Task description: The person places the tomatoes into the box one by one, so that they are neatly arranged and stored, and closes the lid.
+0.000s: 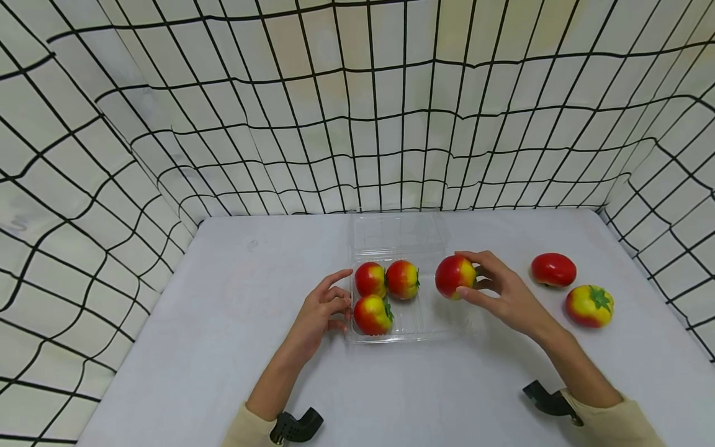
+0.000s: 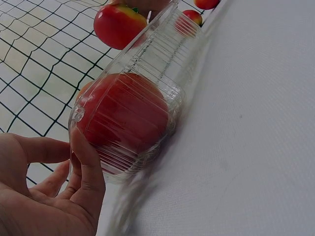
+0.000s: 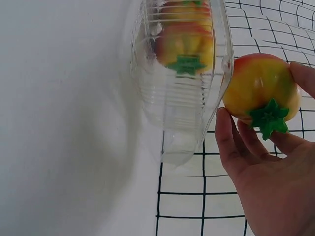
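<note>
A clear plastic box (image 1: 416, 320) lies with its lid (image 1: 399, 233) folded back. In its left part sit three red-and-yellow toy tomatoes: one at the back left (image 1: 370, 279), one beside it (image 1: 403, 279), one in front (image 1: 373, 315). My left hand (image 1: 321, 310) grips the box's left rim with thumb and fingers, as the left wrist view shows close up. My right hand (image 1: 505, 298) holds another toy tomato (image 1: 454, 277) by its sides over the box's right part. Its green leafy top (image 3: 269, 117) faces my palm in the right wrist view.
Right of my right hand lie a plain red toy tomato (image 1: 553, 269) and a yellow-and-red one (image 1: 589, 306) with a green top. Black wire netting (image 1: 391, 136) stands behind the white table (image 1: 234, 298) and along both sides. Each wrist wears a black camera mount (image 1: 298, 426).
</note>
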A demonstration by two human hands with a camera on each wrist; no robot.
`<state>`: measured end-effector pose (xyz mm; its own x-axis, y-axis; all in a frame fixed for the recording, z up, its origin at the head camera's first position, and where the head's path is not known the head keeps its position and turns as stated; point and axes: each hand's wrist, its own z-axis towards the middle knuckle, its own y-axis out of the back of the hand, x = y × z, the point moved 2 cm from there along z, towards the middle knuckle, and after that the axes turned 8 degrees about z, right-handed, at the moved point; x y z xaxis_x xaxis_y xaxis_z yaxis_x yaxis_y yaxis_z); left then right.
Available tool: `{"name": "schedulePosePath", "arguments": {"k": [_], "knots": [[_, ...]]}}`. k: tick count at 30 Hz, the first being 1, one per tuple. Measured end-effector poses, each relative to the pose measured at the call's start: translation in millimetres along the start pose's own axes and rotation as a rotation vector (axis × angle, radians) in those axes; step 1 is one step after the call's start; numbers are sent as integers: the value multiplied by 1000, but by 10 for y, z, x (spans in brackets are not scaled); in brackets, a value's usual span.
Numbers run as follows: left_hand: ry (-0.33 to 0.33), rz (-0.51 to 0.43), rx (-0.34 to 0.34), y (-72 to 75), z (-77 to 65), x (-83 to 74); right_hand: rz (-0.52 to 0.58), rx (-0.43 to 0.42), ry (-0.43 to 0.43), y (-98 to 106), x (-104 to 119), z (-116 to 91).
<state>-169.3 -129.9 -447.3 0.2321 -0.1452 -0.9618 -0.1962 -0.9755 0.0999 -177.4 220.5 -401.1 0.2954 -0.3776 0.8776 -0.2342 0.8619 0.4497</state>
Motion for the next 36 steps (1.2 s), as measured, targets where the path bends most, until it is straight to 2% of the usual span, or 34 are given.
{"name": "schedulePosePath", "arguments": {"k": [12,23,36], "knots": [[-5,-3,9,5,-10,-9,12,6,-23,-104,40,24],[-14,4,12,7,-13,-8,-16,31,55,-219,37,38],[-10,0,17,2,-14,-12,-29,71,28,-356,63,53]]}}
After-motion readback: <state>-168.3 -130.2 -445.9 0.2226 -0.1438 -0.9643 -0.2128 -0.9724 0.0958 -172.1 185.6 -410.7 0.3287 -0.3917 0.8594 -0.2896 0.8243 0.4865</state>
